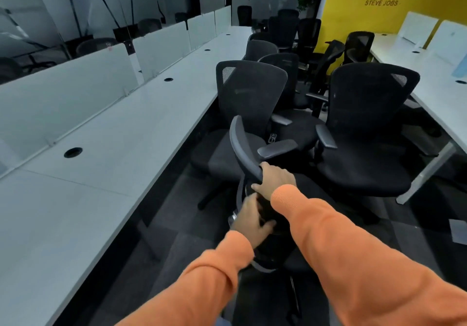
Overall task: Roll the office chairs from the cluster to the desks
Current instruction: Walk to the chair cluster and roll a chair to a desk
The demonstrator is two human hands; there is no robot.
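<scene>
A black mesh office chair (243,146) stands right in front of me, seen edge-on from behind its backrest. My right hand (274,177) grips the backrest's curved top rim. Lower down, my left hand (252,220) holds the back of the same chair near its frame. Both arms wear orange sleeves. Beyond it, two more black chairs (250,93) (366,113) face me side by side in the aisle. Several further chairs (293,32) are clustered behind them toward the yellow wall.
A long white desk (108,153) with frosted dividers (63,93) and round cable holes runs along the left. Another white desk (429,77) with a metal leg lines the right. Dark carpet forms a narrow aisle between them. A yellow wall with lettering stands at the far right.
</scene>
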